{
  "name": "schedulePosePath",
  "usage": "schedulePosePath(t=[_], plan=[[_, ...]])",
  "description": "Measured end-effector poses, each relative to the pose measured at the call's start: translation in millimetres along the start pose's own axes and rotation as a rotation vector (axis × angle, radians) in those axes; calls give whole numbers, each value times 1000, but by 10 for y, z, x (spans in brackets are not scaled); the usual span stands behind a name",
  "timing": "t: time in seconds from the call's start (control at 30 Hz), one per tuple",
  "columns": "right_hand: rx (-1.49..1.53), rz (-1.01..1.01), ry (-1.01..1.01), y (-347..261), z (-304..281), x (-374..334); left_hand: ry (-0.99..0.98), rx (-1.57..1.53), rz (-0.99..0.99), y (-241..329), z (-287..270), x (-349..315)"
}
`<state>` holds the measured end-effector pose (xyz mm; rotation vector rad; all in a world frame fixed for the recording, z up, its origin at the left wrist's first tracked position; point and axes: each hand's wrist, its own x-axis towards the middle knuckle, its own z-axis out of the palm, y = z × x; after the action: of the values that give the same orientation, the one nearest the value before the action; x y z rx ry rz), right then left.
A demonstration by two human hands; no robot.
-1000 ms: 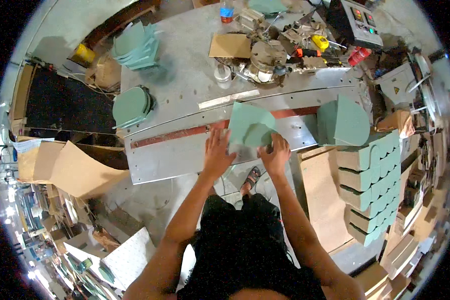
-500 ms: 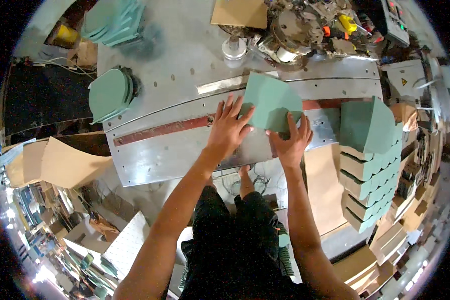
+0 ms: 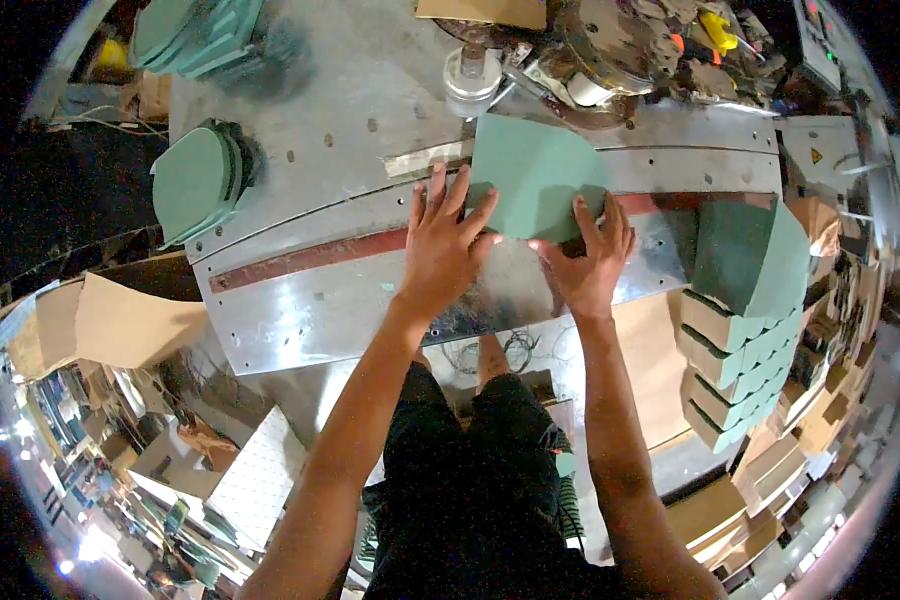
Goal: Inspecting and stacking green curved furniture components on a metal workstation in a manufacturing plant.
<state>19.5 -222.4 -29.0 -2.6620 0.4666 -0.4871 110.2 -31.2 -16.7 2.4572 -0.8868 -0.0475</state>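
A green sheet [image 3: 532,170] lies on the metal bench [image 3: 300,320], in front of the person and across the red strip [image 3: 315,260]. Its straight left edge runs away from the person, ending in a squared corner at the far left; from there the far edge curves round and down toward the right, so the rounded side faces right and away. It looks nearly as broad as it is deep, and a long axis is hard to tell. Whether it is one layer or several cannot be told.

Two stacks of green pieces sit on the bench at the left, a far stack [image 3: 195,35] and a nearer stack [image 3: 192,185]; the number of pieces in each cannot be made out. One green bundle [image 3: 735,255] stands at the right end. Below it show four brown-ended rows [image 3: 745,375] with scalloped green edges. One pale cylinder [image 3: 472,82] stands beyond the sheet, near one round machine part [image 3: 620,45].

The left hand [image 3: 446,238] has its grip spread wide, fingers fanned; the index fingertip meets the sheet's left edge, and the thumb points at the near edge. The right hand [image 3: 590,265] is also wide apart, its fingers over the near right part of the sheet and its thumb stretched left along the near edge. Neither grip closes round the sheet; whether the thumbs touch it is unclear.
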Motion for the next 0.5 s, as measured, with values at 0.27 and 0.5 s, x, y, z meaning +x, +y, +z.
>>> schedulePosePath(t=[0.27,0.5], plan=[[-81,-36,-116,-340,92,146,-37,81,-142,-208,-203,-168],[-74,-213,-122,-433,176,293,-82,104,-198,-357,-352,-302]])
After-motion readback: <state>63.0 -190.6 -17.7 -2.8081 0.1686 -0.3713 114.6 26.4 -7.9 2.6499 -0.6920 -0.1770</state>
